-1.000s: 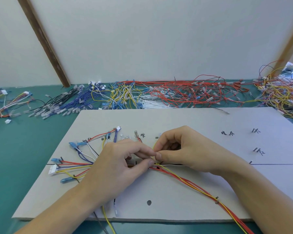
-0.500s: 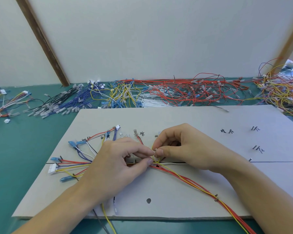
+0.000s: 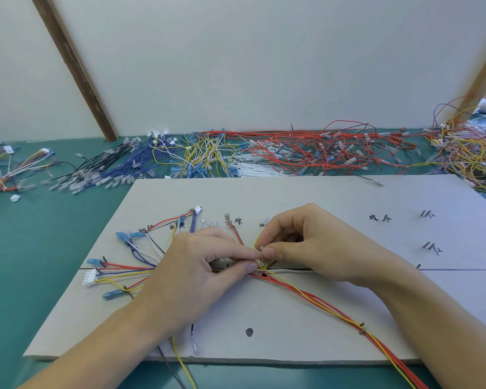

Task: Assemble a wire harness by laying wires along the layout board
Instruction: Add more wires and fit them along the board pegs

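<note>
A grey layout board (image 3: 306, 197) lies on the green table, with pins and handwritten marks on it. A wire bundle (image 3: 314, 299) of red and yellow wires runs from the board's middle toward the lower right; its left end fans out into blue terminals and a white connector (image 3: 90, 277). My left hand (image 3: 197, 273) pinches the bundle at the board's middle between thumb and forefinger. Touching it from the right, my right hand (image 3: 312, 245) pinches a small white piece, perhaps a cable tie (image 3: 261, 252), at the same spot. What the fingers cover is hidden.
Heaps of loose wires lie along the table's back edge: black and blue wires (image 3: 118, 167), yellow and white wires (image 3: 205, 155), red wires (image 3: 320, 153), and a mixed tangle (image 3: 472, 153) at the right. A small harness (image 3: 9, 169) sits far left. A wooden strut (image 3: 76, 68) leans on the wall.
Both hands stay at the bundle's middle with only small finger movements. My right fingertips have lifted slightly, showing the small white piece.
</note>
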The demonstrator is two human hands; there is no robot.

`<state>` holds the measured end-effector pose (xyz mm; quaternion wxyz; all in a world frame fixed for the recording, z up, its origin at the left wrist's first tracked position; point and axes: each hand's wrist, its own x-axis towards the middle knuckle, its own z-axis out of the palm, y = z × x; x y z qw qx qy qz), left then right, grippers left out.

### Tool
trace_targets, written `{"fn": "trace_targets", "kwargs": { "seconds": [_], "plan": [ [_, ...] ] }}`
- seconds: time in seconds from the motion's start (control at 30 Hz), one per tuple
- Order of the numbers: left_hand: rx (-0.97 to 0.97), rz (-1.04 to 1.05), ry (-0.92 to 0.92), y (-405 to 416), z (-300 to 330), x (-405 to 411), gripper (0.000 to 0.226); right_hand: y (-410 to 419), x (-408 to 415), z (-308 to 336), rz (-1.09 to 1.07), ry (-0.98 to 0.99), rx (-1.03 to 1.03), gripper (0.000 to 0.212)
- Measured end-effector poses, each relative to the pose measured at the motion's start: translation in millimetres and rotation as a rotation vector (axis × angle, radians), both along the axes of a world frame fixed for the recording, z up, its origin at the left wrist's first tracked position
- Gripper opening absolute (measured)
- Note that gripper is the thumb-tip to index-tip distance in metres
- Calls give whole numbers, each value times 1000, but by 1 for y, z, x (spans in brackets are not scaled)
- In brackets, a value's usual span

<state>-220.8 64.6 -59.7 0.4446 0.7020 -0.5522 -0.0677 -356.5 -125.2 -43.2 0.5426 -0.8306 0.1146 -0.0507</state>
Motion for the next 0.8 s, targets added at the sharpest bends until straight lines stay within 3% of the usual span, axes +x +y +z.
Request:
{"fn": "trace_targets", "kwargs": {
  "seconds": [0.8],
  "plan": [
    [-8,13,-34,-1,-1,1,26,2,1,0,21,4,2,5]
  ]
}}
